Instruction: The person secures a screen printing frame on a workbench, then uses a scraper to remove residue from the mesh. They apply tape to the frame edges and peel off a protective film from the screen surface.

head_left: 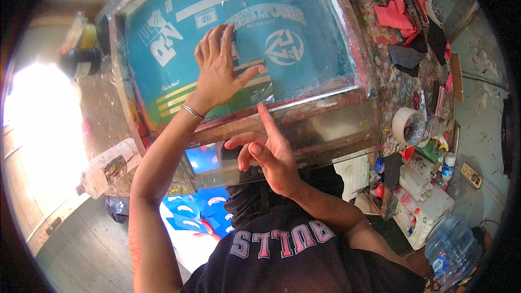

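Observation:
A teal screen-printing screen [325, 65] in a worn wooden frame lies tilted on the bench, with pale lettering and logo shapes in its mesh. My left hand [218, 70] rests on it, fingers stretched and palm down, over a strip of clear tape or film [263, 91] with a glossy edge. Below the frame's near edge is my right hand [273, 154], holding nothing. Its index finger points up to that edge close to the strip's lower corner, while its other fingers are loosely bent and apart. Whether the fingertip touches the strip I cannot tell.
A wide tape roll [408, 126] stands on the paint-stained bench at right, below red and dark scraps [399, 13]. A clear plastic bottle [110, 167] lies at left. Blue printed fabric pieces [198, 211] are underneath. A large water jug [453, 249] and containers stand lower right.

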`<state>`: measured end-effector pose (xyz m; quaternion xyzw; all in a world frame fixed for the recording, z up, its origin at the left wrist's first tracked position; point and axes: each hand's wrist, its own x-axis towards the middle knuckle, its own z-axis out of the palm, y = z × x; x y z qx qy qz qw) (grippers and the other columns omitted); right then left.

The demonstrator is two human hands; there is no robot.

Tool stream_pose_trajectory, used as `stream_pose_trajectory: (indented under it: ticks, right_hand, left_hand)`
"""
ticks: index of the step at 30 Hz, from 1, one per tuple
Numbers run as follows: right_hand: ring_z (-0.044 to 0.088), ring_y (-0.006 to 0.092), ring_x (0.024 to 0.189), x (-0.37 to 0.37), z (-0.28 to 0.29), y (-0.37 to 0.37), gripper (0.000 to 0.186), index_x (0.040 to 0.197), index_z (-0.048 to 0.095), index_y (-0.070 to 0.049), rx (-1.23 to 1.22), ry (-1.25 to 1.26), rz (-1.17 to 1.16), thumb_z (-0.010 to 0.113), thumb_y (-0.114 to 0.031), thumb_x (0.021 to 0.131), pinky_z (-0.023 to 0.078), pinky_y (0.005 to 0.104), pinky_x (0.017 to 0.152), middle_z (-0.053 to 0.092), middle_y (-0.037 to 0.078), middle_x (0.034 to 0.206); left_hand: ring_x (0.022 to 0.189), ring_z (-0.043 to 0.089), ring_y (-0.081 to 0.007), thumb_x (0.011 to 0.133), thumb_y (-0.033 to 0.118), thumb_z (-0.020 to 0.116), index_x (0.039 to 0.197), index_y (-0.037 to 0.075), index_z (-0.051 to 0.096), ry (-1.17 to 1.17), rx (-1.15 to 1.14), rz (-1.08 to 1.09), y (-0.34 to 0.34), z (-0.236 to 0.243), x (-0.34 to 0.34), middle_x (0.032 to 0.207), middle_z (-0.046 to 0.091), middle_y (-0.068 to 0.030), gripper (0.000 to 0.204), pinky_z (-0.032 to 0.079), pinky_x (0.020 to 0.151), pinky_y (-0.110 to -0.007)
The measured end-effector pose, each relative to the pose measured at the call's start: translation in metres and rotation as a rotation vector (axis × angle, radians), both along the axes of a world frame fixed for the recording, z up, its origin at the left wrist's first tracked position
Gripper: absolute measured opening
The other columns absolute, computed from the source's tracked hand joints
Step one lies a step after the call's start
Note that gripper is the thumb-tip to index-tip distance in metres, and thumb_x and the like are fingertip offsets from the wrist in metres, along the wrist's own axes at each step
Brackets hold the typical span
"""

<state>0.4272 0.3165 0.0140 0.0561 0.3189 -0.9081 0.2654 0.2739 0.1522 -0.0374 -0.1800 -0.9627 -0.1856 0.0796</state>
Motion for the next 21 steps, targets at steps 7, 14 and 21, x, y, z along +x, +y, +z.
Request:
stream_pose_trajectory:
  ticks: [7,14,21]
  right_hand:
    - [0.065,0.0174,0.080,-0.001,0.009,-0.001,0.101,0.160,-0.018,-0.006,0.007,-0.028,0.001,0.060,-0.035,0.103,0.055,0.0313,0.075,0.065,0.026,0.118]
    - [0.065,0.0127,0.085,0.021,0.008,-0.012,0.094,0.161,-0.010,-0.004,0.083,0.078,0.266,0.062,-0.023,0.103,0.054,0.0278,0.078,0.069,0.017,0.110]
    - [0.064,0.0119,0.094,0.036,0.010,-0.008,0.066,0.157,0.025,-0.002,0.179,0.118,0.426,0.060,-0.010,0.102,0.052,0.0275,0.086,0.068,0.009,0.101]
  left_hand:
    - [0.144,0.029,-0.0417,0.077,0.065,0.075,0.155,0.001,0.028,0.071,-0.083,-0.022,0.003,0.001,0.006,0.152,0.035,-0.0219,0.111,0.021,0.118,-0.056]
    - [0.147,0.025,-0.0406,0.073,0.074,0.072,0.154,-0.002,0.028,-0.018,-0.164,-0.091,0.008,0.006,0.016,0.153,0.034,-0.0220,0.119,0.014,0.119,-0.060]
    - [0.148,0.023,-0.0441,0.073,0.068,0.076,0.154,-0.001,0.025,-0.112,-0.126,-0.205,0.014,0.024,0.024,0.154,0.032,-0.0226,0.118,0.010,0.122,-0.061]
